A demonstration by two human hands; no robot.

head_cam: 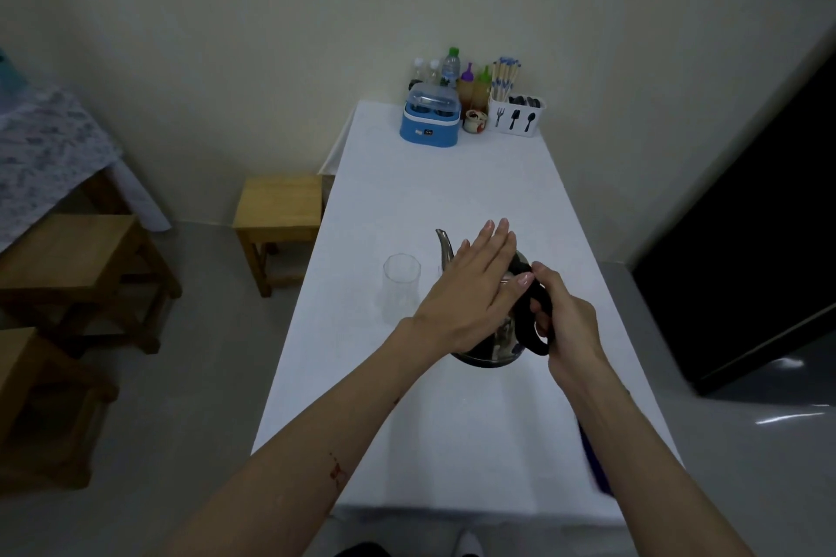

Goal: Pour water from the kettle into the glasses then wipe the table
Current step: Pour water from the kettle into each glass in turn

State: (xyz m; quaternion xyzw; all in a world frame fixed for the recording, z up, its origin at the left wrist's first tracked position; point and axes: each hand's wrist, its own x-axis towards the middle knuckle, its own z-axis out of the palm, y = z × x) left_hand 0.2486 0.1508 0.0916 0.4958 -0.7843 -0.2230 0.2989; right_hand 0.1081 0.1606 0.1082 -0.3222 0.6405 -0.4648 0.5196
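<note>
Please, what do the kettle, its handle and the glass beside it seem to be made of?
Kettle: likely polished metal, as its body and spout give mirror-like reflections. Handle, gripped by the right hand: matte black, probably plastic, with no shine. Glass: clear glass or perhaps clear plastic; the white table shows through it.

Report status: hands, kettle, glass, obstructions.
Right hand gripping kettle handle; left hand flat on lid. Glass upright, left of spout, looks empty. Nothing blocking.
</note>
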